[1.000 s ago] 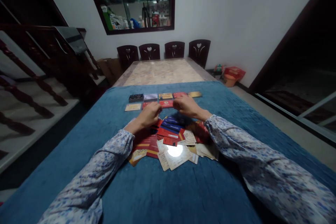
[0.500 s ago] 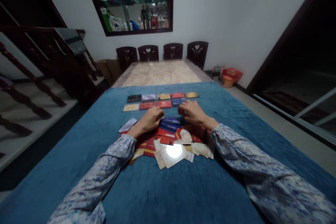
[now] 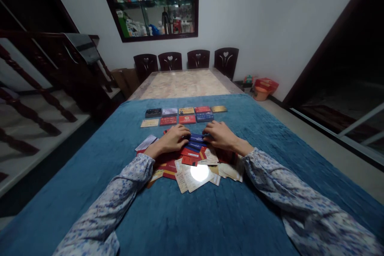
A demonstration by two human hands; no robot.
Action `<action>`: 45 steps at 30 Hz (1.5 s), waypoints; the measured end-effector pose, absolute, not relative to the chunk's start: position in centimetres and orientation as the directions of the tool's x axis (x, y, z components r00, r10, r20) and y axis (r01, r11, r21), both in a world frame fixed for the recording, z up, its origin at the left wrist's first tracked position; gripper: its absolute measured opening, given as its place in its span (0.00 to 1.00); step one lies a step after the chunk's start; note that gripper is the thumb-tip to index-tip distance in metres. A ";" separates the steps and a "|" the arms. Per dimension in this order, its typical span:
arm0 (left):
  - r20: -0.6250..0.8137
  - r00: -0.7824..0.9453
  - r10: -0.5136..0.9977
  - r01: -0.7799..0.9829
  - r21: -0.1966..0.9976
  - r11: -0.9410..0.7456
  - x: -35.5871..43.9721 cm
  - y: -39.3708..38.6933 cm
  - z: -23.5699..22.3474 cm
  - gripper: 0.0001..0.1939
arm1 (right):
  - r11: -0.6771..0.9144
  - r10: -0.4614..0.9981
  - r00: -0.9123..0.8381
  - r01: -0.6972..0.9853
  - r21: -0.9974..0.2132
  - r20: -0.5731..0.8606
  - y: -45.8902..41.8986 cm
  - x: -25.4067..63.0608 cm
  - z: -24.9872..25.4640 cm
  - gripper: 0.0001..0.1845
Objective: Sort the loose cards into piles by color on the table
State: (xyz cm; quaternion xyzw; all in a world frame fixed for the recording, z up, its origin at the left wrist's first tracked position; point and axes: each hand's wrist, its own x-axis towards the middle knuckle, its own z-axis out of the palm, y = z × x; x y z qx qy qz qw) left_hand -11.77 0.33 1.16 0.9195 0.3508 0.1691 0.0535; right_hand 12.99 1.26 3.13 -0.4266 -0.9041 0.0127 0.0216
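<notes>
Several blue cards [image 3: 197,138] lay atop the mixed card pile [image 3: 190,161] between the left hand [image 3: 174,138] and right hand [image 3: 221,135], both half-curled (whether either gripped one, I couldn't tell).

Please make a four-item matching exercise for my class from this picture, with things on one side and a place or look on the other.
1. Left hand
2. Chairs
3. Gold card
4. Cloth

A. Right end of the farthest card row
B. Blue, over the near part of the table
C. Left side of the loose blue cards
D. Dark, with heart-shaped cut-outs

Pairs: 1-C, 2-D, 3-A, 4-B
</notes>
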 end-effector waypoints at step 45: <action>0.164 0.647 0.744 0.664 0.359 -0.656 -11.9 2.6 1.6 0.10 | 0.730 0.683 -0.728 0.675 -0.107 0.068 2.6 14.2 3.2 0.13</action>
